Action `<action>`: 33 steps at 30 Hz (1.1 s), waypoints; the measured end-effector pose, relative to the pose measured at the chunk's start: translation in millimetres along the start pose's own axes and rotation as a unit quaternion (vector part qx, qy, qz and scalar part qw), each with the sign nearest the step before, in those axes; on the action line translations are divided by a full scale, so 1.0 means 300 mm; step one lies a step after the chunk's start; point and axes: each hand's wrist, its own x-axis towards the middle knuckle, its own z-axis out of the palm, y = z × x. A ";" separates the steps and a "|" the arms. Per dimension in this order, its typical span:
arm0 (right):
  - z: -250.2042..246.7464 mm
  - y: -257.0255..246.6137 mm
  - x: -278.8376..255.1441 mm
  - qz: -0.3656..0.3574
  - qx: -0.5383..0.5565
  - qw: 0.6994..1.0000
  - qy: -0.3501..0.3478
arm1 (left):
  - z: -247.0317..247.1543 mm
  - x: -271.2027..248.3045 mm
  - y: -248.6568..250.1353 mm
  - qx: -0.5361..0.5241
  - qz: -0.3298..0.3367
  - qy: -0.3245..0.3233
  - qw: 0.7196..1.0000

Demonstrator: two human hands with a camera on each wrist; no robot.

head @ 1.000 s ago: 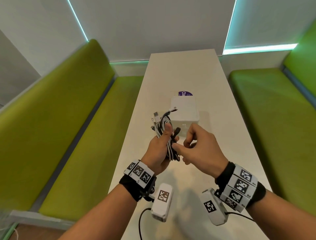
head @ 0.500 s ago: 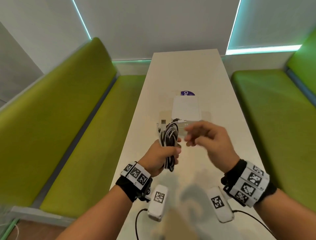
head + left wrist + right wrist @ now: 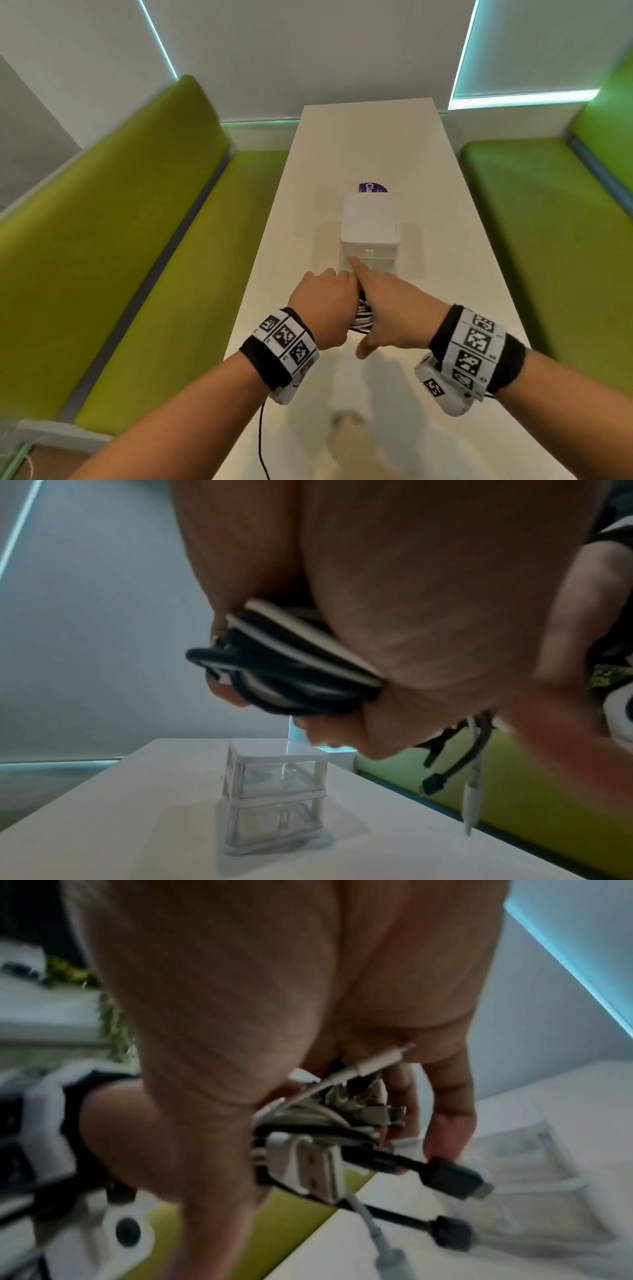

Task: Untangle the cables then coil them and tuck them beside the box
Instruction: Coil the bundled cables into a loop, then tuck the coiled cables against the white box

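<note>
A coiled bundle of black and white cables [image 3: 361,318] sits between my two hands, low over the white table [image 3: 459,260], just in front of the small clear-and-white box [image 3: 370,233]. My left hand [image 3: 322,301] grips the bundle [image 3: 291,669] in its fist; a black plug [image 3: 434,783] and a white plug [image 3: 471,804] dangle from it. My right hand [image 3: 390,301] holds the other side between thumb and fingers, its index finger reaching the box front. In the right wrist view a white USB plug [image 3: 308,1169] and a black plug [image 3: 452,1177] stick out of the bundle.
A purple round sticker [image 3: 373,187] lies behind the box. Green benches [image 3: 137,240] run along both long sides of the narrow table, the right bench [image 3: 548,240] close to the table edge. A black wire [image 3: 262,442] hangs from my left wrist camera.
Both hands moved forward and down to the box front with the bundle. My right hand, free half a second ago, now holds the bundle beside my left.
</note>
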 end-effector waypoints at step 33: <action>0.154 0.384 0.376 0.335 0.471 0.810 0.103 | 0.087 0.494 -0.192 -0.125 -0.084 -0.019 0.988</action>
